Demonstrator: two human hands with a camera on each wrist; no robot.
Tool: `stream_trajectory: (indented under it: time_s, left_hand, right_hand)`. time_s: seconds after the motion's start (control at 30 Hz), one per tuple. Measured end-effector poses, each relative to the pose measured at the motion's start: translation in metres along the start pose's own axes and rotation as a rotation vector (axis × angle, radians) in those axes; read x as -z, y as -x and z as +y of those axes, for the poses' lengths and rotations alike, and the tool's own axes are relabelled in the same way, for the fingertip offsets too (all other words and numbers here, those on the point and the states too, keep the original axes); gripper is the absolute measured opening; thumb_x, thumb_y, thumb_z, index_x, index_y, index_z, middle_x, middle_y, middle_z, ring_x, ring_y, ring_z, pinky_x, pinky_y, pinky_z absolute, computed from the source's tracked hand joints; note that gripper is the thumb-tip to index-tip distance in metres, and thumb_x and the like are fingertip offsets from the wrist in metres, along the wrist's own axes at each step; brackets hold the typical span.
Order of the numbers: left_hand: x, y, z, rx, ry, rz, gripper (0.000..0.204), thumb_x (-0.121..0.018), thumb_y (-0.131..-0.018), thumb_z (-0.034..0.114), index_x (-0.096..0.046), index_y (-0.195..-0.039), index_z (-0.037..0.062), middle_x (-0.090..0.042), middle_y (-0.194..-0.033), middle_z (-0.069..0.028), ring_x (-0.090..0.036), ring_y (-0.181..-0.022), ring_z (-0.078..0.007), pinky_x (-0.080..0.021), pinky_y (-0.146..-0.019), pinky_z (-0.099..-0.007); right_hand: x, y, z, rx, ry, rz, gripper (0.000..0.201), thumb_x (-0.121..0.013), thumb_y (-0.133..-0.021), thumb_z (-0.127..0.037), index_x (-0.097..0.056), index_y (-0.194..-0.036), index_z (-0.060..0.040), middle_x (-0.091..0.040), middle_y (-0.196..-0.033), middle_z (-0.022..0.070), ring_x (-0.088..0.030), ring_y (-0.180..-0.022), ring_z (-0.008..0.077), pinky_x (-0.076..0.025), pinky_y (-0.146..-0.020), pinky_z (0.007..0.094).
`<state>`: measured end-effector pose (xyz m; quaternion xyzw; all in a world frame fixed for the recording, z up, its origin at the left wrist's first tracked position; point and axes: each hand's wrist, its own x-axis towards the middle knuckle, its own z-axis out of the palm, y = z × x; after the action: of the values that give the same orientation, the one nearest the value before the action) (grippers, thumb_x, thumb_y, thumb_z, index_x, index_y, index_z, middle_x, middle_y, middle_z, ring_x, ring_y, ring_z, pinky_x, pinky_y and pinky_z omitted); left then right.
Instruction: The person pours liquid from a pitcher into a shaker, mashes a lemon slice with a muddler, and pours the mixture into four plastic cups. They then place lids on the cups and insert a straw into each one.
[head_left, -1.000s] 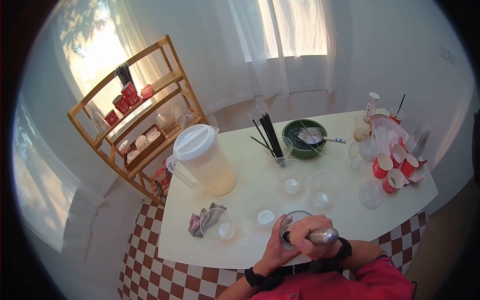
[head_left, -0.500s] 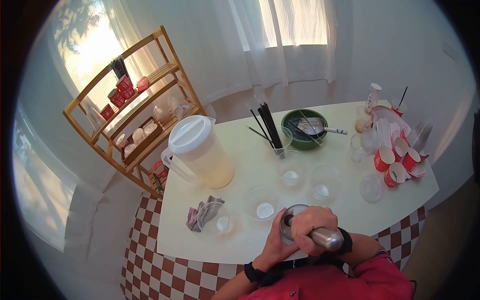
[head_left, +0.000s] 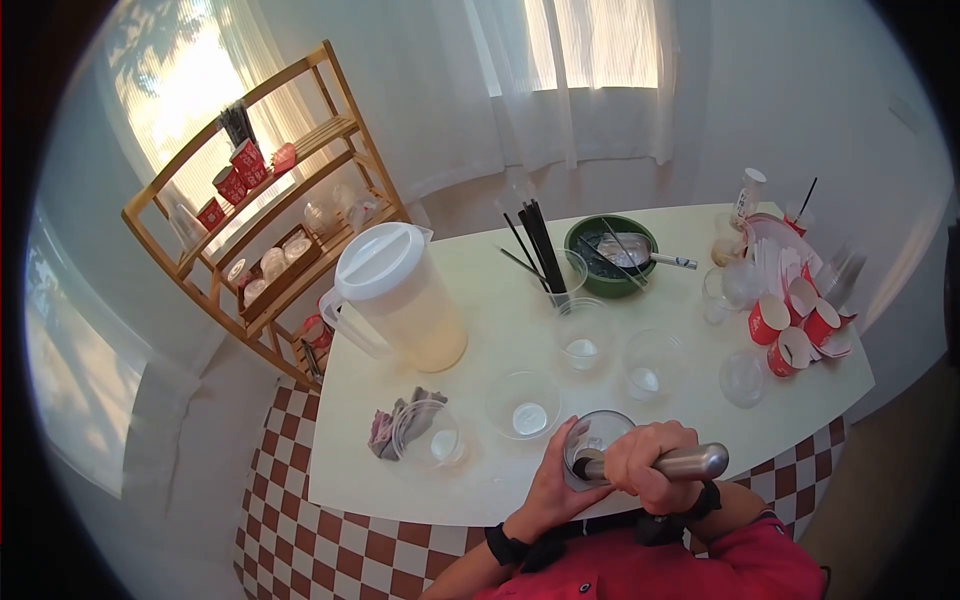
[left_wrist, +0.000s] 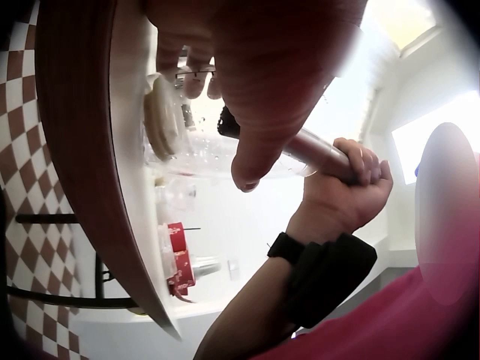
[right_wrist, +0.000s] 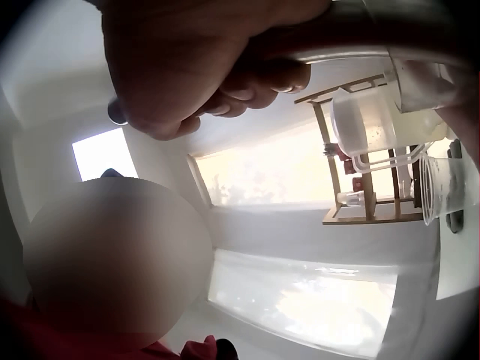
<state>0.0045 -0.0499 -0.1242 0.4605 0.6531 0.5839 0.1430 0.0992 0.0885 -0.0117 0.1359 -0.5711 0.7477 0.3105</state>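
Note:
A steel muddler (head_left: 700, 461) with a black toothed head slants into a clear cup (head_left: 600, 416) near the table's front edge. My right hand (head_left: 650, 462) grips the muddler's handle, its end sticking out to the right. Against the cup's left side, my left hand (head_left: 545, 497) holds the wall with the thumb on the near side. In the left wrist view, the muddler's black head (left_wrist: 227, 121) shows behind the left hand, and the cup (left_wrist: 199, 154) looks wet inside. Just left of the cup stands an empty clear bowl-shaped cup (head_left: 523, 405).
A lidded pitcher (head_left: 400, 300) of pale liquid stands left. More clear cups (head_left: 655, 365) line the middle. Behind are black straws (head_left: 541, 250) and a green bowl (head_left: 610, 285) with utensils. Red paper cups (head_left: 768, 318) cluster right; a grey cloth (head_left: 385, 430) lies left.
The muddler has tipped over to the right, its handle end swinging outward with my right hand. More of the cup's inside shows. My left hand stays on the cup.

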Motion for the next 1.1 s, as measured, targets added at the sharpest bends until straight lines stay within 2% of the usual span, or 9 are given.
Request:
stream_trajectory:
  time_s: [0.17,0.2,0.3,0.47,0.6,0.7,0.73,0.83,1.1]
  left_hand:
    - [0.0,0.001,0.002,-0.035,-0.037,-0.003,0.11,-0.093,-0.071,0.021,-0.024,-0.154,0.0024,-0.047,-0.145,-0.0222,-0.051,-0.133,-0.0352,-0.045,-0.109,-0.043]
    - [-0.001,0.0,0.002,-0.064,-0.041,-0.019,0.11,-0.093,-0.071,0.021,-0.024,-0.154,0.0024,-0.047,-0.145,-0.0221,-0.051,-0.133,-0.0351,-0.045,-0.109,-0.043]
    - [0.0,-0.002,0.009,0.019,0.011,-0.004,0.109,-0.093,-0.07,0.021,-0.025,-0.154,0.002,-0.046,-0.145,-0.0222,-0.051,-0.133,-0.0351,-0.045,-0.109,-0.0428]
    - [0.001,-0.001,0.003,0.002,0.006,0.0,0.111,-0.094,-0.069,0.022,-0.025,-0.154,0.0013,-0.045,-0.146,-0.0224,-0.052,-0.133,-0.0347,-0.045,-0.109,-0.042]
    - [-0.001,0.0,0.001,0.013,0.019,0.002,0.111,-0.094,-0.069,0.023,-0.026,-0.154,0.0013,-0.045,-0.147,-0.0221,-0.051,-0.133,-0.0343,-0.044,-0.11,-0.0415]
    - [0.0,0.001,0.0,0.017,0.022,0.005,0.111,-0.094,-0.068,0.022,-0.026,-0.154,0.0015,-0.045,-0.147,-0.022,-0.05,-0.134,-0.035,-0.043,-0.111,-0.0417]
    - [0.0,0.001,-0.001,0.012,0.019,0.009,0.111,-0.094,-0.068,0.021,-0.026,-0.154,0.0015,-0.045,-0.147,-0.0221,-0.05,-0.134,-0.0353,-0.043,-0.111,-0.0418]
    - [0.003,0.001,0.002,0.041,0.037,0.026,0.111,-0.093,-0.067,0.019,-0.026,-0.154,0.0019,-0.044,-0.148,-0.0226,-0.048,-0.136,-0.0361,-0.043,-0.111,-0.0421]
    - [0.001,-0.001,0.005,0.022,0.038,0.034,0.109,-0.094,-0.066,0.017,-0.029,-0.153,0.0024,-0.045,-0.147,-0.0215,-0.048,-0.136,-0.037,-0.043,-0.111,-0.0426]
  right_hand:
    - [0.008,0.0,-0.024,-0.083,-0.009,0.107,0.031,-0.062,-0.095,-0.016,-0.049,-0.069,-0.0057,-0.053,-0.056,0.0043,-0.047,-0.046,0.0137,-0.043,-0.047,0.0313]
    - [0.012,0.001,-0.017,-0.067,0.097,0.087,0.017,-0.063,-0.088,-0.006,-0.057,-0.072,-0.003,-0.061,-0.062,0.0066,-0.056,-0.051,0.0147,-0.045,-0.049,0.0289]
    - [0.015,0.001,0.005,0.055,0.519,-0.05,0.021,-0.064,-0.09,-0.008,-0.053,-0.071,-0.0043,-0.057,-0.058,0.0067,-0.052,-0.047,0.0148,-0.045,-0.048,0.0288]
    - [0.004,-0.015,-0.024,0.274,0.334,-0.155,0.013,-0.068,-0.08,-0.001,-0.058,-0.072,-0.0044,-0.059,-0.059,0.0037,-0.057,-0.047,0.0164,-0.043,-0.044,0.028]
    - [0.007,-0.018,-0.022,0.268,0.15,-0.043,0.013,-0.065,-0.083,0.001,-0.057,-0.072,-0.0021,-0.059,-0.059,0.0044,-0.058,-0.048,0.017,-0.044,-0.045,0.0284]
    - [0.001,-0.019,0.001,0.17,0.107,-0.074,0.015,-0.065,-0.082,0.0,-0.056,-0.071,-0.0024,-0.059,-0.06,0.0041,-0.057,-0.048,0.0169,-0.045,-0.045,0.0289]
    - [-0.004,-0.02,0.005,0.194,0.12,-0.141,0.017,-0.063,-0.09,-0.006,-0.052,-0.077,-0.0043,-0.055,-0.058,0.0039,-0.05,-0.046,0.0152,-0.045,-0.046,0.0292]
    - [-0.006,-0.029,0.013,0.221,0.231,-0.271,0.015,-0.062,-0.088,-0.004,-0.052,-0.076,-0.004,-0.056,-0.059,0.0041,-0.051,-0.047,0.0157,-0.045,-0.046,0.0302]
    - [-0.003,-0.017,0.007,0.121,-0.04,-0.083,0.017,-0.062,-0.085,0.0,-0.054,-0.07,-0.0015,-0.057,-0.059,0.0041,-0.052,-0.046,0.0176,-0.04,-0.042,0.0294]
